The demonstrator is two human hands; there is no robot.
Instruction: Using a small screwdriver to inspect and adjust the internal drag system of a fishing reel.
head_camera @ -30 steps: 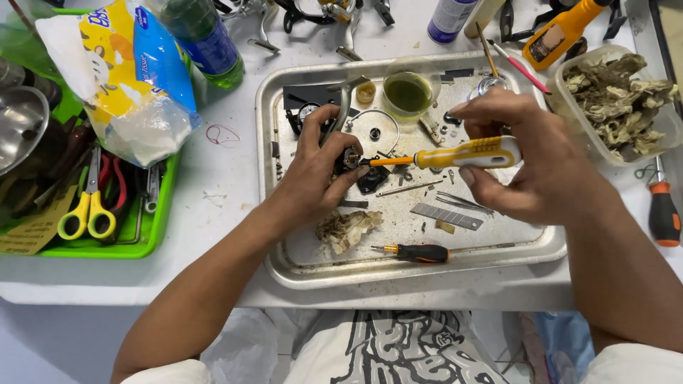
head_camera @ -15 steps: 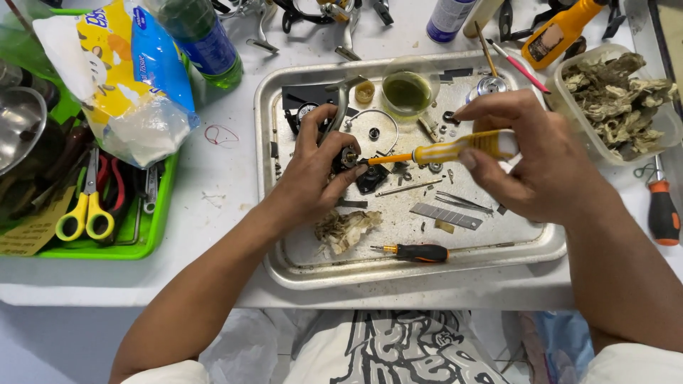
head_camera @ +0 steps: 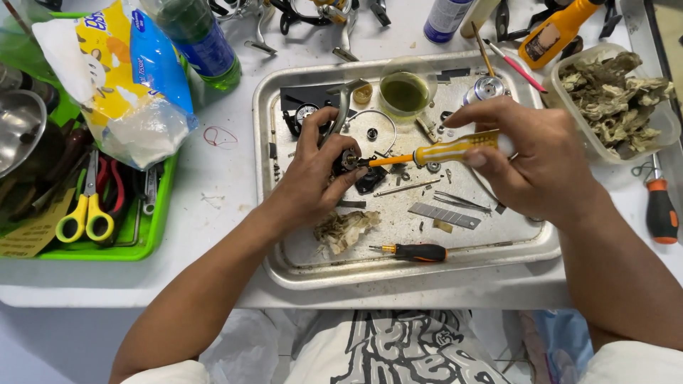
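Note:
My left hand point(head_camera: 313, 174) rests in the metal tray point(head_camera: 398, 267) and grips a small black mechanical part point(head_camera: 350, 162), thumb and fingers around it. My right hand point(head_camera: 530, 156) holds a yellow-handled screwdriver point(head_camera: 445, 151) nearly level, its tip pointing left into the black part. A curved grey metal lever point(head_camera: 340, 108) sticks up past my left fingers. Around the hands lie small screws, washers, a wire ring point(head_camera: 377, 117), a flat metal strip point(head_camera: 445, 215) and tweezers.
Also in the tray: a black-and-orange screwdriver point(head_camera: 413, 251), a dirty rag point(head_camera: 345, 229), a cup of green liquid point(head_camera: 405, 92). A green tray with yellow scissors point(head_camera: 84, 213) stands left, a tub of rags point(head_camera: 615, 99) right, a red screwdriver point(head_camera: 660, 210) far right.
My right hand has lowered the screwdriver's handle slightly and brought the tip onto the black part. My left hand keeps its grip in the same place.

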